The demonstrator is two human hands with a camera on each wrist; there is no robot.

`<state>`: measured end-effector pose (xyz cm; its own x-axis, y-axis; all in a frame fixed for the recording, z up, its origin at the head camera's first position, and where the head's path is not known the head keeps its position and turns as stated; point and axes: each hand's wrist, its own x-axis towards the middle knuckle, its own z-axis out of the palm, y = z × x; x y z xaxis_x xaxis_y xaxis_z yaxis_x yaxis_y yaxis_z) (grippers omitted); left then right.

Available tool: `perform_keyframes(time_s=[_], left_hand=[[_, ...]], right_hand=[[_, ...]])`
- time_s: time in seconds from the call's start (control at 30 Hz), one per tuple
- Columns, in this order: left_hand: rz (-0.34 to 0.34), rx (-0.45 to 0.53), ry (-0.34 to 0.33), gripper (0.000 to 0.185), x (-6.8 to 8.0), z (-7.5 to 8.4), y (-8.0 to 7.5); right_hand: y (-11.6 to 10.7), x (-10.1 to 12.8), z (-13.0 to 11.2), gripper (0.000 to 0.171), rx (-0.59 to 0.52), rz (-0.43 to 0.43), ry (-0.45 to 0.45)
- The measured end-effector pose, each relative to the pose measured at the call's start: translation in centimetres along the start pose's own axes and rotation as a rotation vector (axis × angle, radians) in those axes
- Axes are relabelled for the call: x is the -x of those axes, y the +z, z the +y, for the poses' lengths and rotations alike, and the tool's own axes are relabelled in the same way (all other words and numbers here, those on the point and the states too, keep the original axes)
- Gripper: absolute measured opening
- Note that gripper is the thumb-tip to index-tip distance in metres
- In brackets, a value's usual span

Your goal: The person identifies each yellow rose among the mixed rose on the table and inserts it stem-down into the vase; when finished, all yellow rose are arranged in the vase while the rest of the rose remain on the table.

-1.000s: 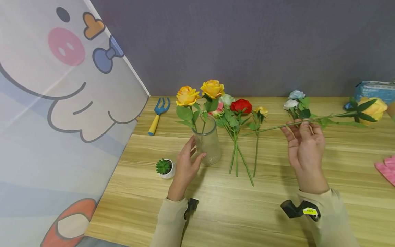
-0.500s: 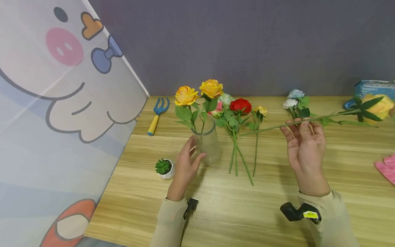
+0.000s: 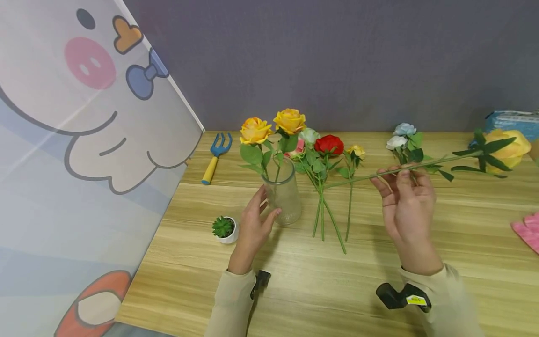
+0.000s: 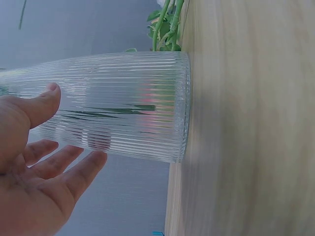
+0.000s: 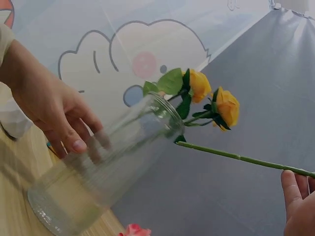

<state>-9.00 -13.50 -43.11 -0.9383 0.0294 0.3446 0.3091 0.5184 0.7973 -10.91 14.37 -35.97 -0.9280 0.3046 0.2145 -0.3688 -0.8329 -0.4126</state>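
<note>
My left hand (image 3: 254, 224) wraps around the left side of a ribbed glass vase (image 3: 284, 196) standing on the wooden table (image 3: 379, 262). Two yellow roses (image 3: 273, 125) stand in the vase. The left wrist view shows the thumb (image 4: 42, 101) against the vase (image 4: 128, 105). My right hand (image 3: 406, 206) pinches the green stem (image 3: 438, 161) of a third yellow rose (image 3: 507, 149), held level above the table with its bloom to the right. The stem's cut end points at the vase from a short way off. In the right wrist view the stem (image 5: 236, 157) ends beside the vase mouth (image 5: 162, 105).
Several loose roses, one red (image 3: 329, 144), lie behind the vase. White and pale-blue flowers (image 3: 404, 135) lie behind my right hand. A blue hand fork (image 3: 214, 157), a small potted succulent (image 3: 224, 229), a pink glove (image 3: 528, 231), a blue packet (image 3: 511, 122) and a cartoon panel (image 3: 84, 140) surround them.
My right hand has shifted a little left with the rose, bringing the stem's cut end closer to the vase. The left hand and vase have stayed put.
</note>
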Motion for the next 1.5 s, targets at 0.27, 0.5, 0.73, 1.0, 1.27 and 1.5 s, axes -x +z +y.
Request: perform_keyframes(time_s=[0.27,0.5,0.73,1.0,1.27,1.5], left_hand=[[0.000,-0.002,0.001,0.070,0.2,-0.1,-0.2],[0.009,-0.004,0.028,0.069,0.2,-0.2,-0.2],[0.005,0.004,0.024,0.069,0.1,-0.3,0.0],[0.005,0.009,0.017,0.069,-0.2,-0.3,-0.1],[0.018,-0.005,0.041,0.067,0.0,-0.4,-0.1],[0.012,0.003,0.046,0.068,0.0,-0.4,-0.1]], right_hand=[[0.2,0.9,0.7,0.008,0.019,-0.056,0.012],[0.4,1.6,1.6,0.010,0.031,-0.089,0.004],[0.9,1.6,2.2,0.011,0.079,-0.067,-0.029],[2.8,-0.1,2.0,0.013,0.028,-0.147,-0.041],[5.2,-1.9,2.3,0.011,0.097,-0.236,-0.122],[5.8,-2.6,2.8,0.012,0.125,-0.245,-0.154]])
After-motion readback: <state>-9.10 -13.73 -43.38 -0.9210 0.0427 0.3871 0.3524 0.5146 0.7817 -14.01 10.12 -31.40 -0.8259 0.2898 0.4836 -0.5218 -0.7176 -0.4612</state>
